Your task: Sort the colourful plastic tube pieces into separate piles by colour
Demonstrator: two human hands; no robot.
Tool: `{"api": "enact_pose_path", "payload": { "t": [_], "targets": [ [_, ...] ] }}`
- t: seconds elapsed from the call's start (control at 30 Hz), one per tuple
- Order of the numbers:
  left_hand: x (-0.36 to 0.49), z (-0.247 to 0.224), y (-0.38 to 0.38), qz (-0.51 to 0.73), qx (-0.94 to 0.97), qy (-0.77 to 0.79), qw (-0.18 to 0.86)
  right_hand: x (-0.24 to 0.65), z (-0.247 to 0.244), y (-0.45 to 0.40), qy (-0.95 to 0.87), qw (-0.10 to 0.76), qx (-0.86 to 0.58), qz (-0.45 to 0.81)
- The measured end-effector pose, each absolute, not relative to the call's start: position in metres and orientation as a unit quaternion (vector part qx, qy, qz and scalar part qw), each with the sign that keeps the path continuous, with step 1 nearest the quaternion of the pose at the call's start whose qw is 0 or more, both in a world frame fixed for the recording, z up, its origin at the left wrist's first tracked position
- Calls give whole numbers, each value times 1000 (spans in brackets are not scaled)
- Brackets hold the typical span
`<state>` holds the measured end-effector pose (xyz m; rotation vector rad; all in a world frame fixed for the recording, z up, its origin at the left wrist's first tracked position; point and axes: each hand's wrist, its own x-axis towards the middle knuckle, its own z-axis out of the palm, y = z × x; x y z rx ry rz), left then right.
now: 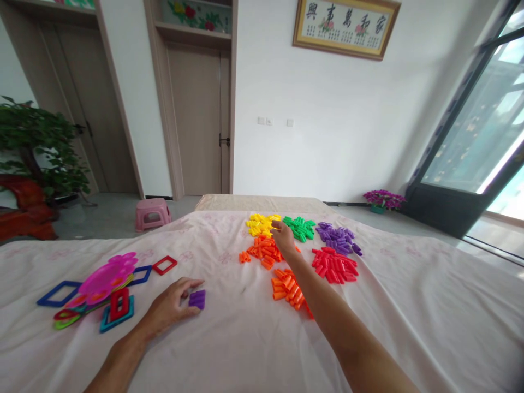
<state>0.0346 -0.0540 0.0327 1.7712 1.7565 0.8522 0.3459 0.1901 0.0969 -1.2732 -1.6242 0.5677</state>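
On the left part of the cloth, my left hand (174, 303) rests with thumb and fingers apart. A small block of joined purple tube pieces (197, 299) lies between them; the thumb is close against its lower edge, and a gap shows below the forefinger. My right hand (283, 236) is stretched out at the edge of the yellow tube pieces (258, 224), just above the orange pile (264, 248). Its fingers are bent together, and what they hold, if anything, is hidden. Green pieces (301, 228) lie right beside that hand.
Purple (338, 238), red (334, 266) and nearer orange pieces (286, 286) lie in piles around my right arm. At the left are a pink flower-shaped plate (104, 278), a blue square frame (59, 293) and a red one (165, 265). A pink stool (153, 214) stands beyond the table.
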Motion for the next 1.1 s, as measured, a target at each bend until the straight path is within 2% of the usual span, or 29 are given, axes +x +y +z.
{"api": "enact_pose_path", "payload": {
  "t": [0.13, 0.33, 0.57, 0.87, 0.93, 1.1],
  "targets": [
    [32, 35, -52, 301, 672, 626, 257, 334, 71, 146, -718, 451, -466, 253],
    [44, 37, -51, 298, 638, 680, 203, 289, 51, 65, -812, 333, -363, 313],
    [70, 35, -51, 344, 655, 656, 151, 259, 45, 22, -845, 227, -371, 310],
    [78, 17, -46, 363, 673, 634, 120, 288, 42, 45, -731, 315, -368, 480],
    [74, 13, -45, 366, 653, 655, 105, 315, 49, 67, -722, 355, -384, 453],
    [67, 4, -39, 348, 654, 667, 81, 425, 67, 144, -671, 457, -521, 263]
  ]
}}
